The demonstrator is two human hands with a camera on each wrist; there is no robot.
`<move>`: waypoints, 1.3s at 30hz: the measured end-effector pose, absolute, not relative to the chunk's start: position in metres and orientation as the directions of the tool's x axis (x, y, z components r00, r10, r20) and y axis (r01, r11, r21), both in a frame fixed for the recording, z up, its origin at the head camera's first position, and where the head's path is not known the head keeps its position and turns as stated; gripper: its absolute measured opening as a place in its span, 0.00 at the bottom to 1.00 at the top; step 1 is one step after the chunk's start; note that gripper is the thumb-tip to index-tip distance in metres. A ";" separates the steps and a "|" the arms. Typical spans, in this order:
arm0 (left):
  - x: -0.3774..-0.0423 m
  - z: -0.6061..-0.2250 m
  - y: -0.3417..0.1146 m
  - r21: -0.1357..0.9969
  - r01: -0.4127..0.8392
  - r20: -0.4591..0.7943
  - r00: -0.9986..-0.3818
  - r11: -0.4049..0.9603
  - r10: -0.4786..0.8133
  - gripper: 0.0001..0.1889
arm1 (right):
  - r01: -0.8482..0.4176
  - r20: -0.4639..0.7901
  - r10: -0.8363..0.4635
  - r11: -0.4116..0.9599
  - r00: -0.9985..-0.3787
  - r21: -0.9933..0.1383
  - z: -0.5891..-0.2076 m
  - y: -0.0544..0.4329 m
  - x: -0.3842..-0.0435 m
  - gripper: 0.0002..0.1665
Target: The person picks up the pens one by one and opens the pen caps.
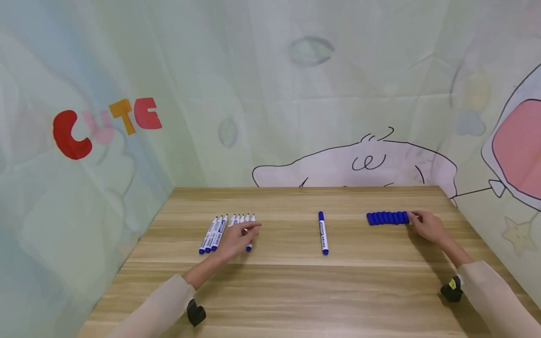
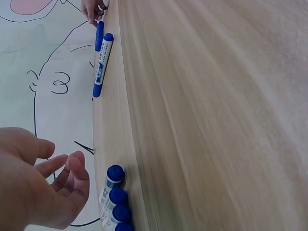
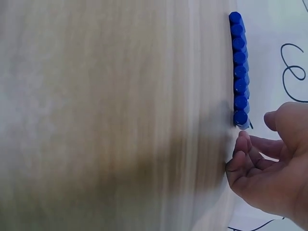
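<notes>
Over the uncapped whiteboard markers on the left of the table, my left hand (image 1: 236, 238) hovers with loosely bent fingers and nothing in them. It partly hides one group of markers (image 1: 249, 248); three more markers (image 1: 213, 234) lie to its left, tips pointing away. My right hand (image 1: 428, 226) is at the right end of a row of blue marker caps (image 1: 386, 218). In the right wrist view, the loosely curled fingertips (image 3: 244, 139) are right by the last cap (image 3: 240, 118), holding nothing. One capped blue marker (image 1: 323, 234) lies between the hands.
The wooden table (image 1: 296, 300) has its far edge against a printed cloth backdrop (image 1: 270, 94). Cloth also hangs along the left and right sides. A small black device (image 1: 196, 312) sits at the left wrist, another (image 1: 452, 289) at the right.
</notes>
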State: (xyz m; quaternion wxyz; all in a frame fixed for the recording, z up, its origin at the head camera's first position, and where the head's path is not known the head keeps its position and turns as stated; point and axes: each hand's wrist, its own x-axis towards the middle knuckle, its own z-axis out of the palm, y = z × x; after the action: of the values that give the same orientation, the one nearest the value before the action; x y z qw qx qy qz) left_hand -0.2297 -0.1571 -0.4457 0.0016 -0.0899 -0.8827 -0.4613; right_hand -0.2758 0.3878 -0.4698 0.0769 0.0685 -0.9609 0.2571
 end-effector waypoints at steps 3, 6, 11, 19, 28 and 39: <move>-0.232 -0.447 -0.155 0.819 0.200 0.111 -0.975 0.538 0.193 0.15 | -0.164 0.167 -0.091 0.849 -0.982 -0.501 -0.468 0.389 -0.273 0.27; -0.234 -0.447 -0.153 0.833 0.223 0.127 -0.968 0.507 0.217 0.16 | -0.162 0.151 -0.096 0.838 -0.984 -0.521 -0.465 0.389 -0.271 0.28; -0.236 -0.446 -0.147 0.838 0.231 0.125 -0.963 0.495 0.238 0.18 | -0.167 0.145 -0.102 0.811 -0.984 -0.561 -0.459 0.387 -0.265 0.28; -0.244 -0.442 -0.134 0.828 0.217 0.110 -0.967 0.517 0.229 0.18 | -0.253 0.263 -0.114 0.766 -0.958 -0.591 -0.442 0.373 -0.256 0.26; -0.257 -0.447 -0.115 0.832 0.221 0.100 -0.962 0.510 0.253 0.20 | -0.377 0.311 -0.231 0.722 -0.922 -0.580 -0.426 0.343 -0.245 0.24; -0.268 -0.453 -0.074 0.815 0.222 0.051 -0.948 0.535 0.315 0.23 | -0.460 0.323 -0.329 0.674 -0.887 -0.578 -0.417 0.311 -0.233 0.23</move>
State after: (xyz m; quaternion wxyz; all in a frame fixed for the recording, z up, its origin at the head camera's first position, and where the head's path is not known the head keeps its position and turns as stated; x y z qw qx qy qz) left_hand -0.2684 -0.0744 -0.4528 -0.0510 -0.1535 -0.8746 -0.4571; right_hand -0.2329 0.3106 -0.4169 0.0963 0.2170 -0.9097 0.3407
